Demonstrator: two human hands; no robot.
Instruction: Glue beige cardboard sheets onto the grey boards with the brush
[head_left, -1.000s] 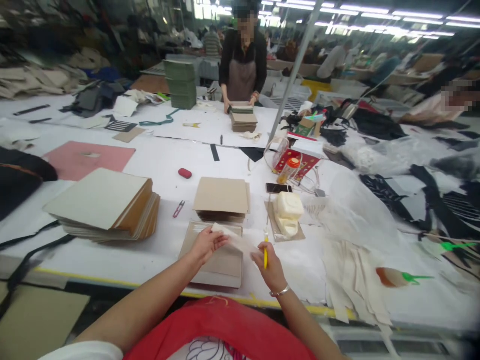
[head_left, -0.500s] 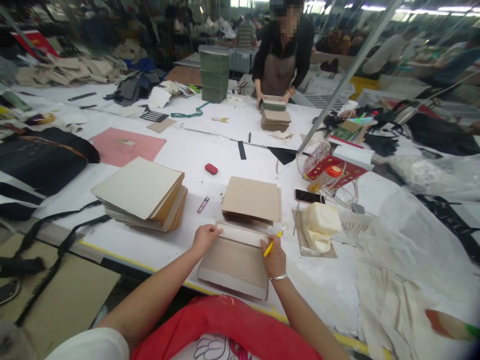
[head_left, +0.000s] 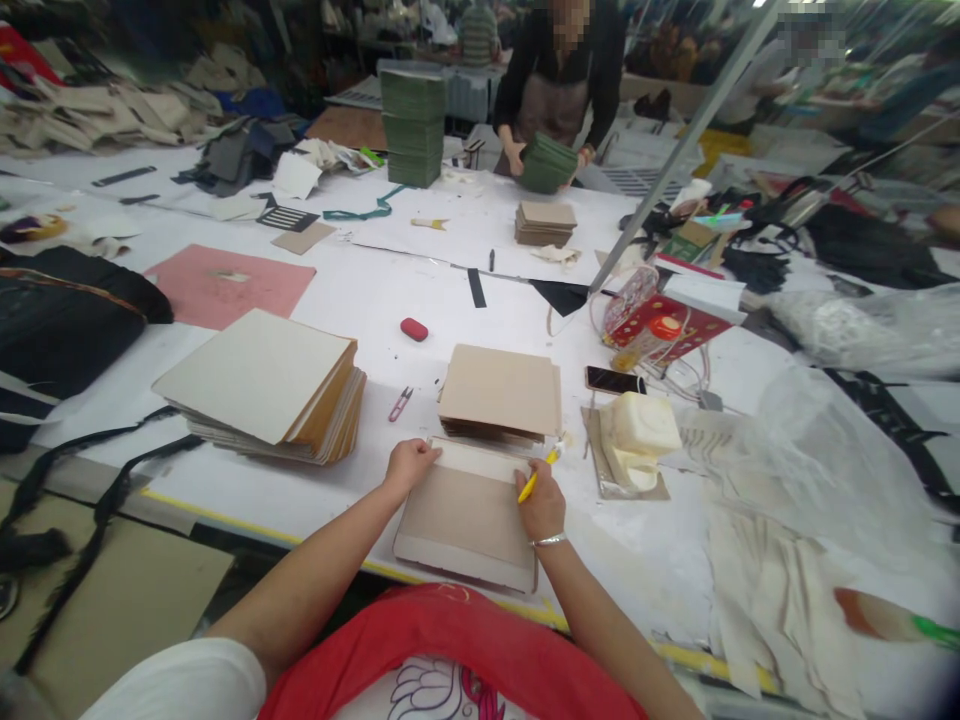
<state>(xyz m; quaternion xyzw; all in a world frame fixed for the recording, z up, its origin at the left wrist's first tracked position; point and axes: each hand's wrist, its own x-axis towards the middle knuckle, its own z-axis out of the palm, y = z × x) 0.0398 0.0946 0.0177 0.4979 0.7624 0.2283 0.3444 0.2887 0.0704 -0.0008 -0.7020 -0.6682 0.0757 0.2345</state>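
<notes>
A beige board panel (head_left: 469,515) lies at the table's front edge, with paler strips along its far and near edges. At its far left corner my left hand (head_left: 409,466) is closed, fingertips pinching the edge of the pale strip. My right hand (head_left: 543,508) is closed around a slim yellow brush (head_left: 529,484), its pale tip pointing away from me. The fingers of that hand also touch the panel's far right corner. Just beyond the panel is a stack of beige boards (head_left: 499,388). A larger stack of boards (head_left: 259,375) stands to the left.
Pink thread snips (head_left: 400,403) and a red case (head_left: 414,329) lie beyond my left hand. To the right are a cream container (head_left: 643,430), a phone (head_left: 615,380) and a bottle (head_left: 646,343). Across the table a person holds green pieces (head_left: 547,165). A metal pole (head_left: 675,160) slants up.
The pale strip at the panel's far edge was raised and now lies flatter, both hands still at its corners. The person opposite has lifted the green pieces off the beige stack and tilted them.
</notes>
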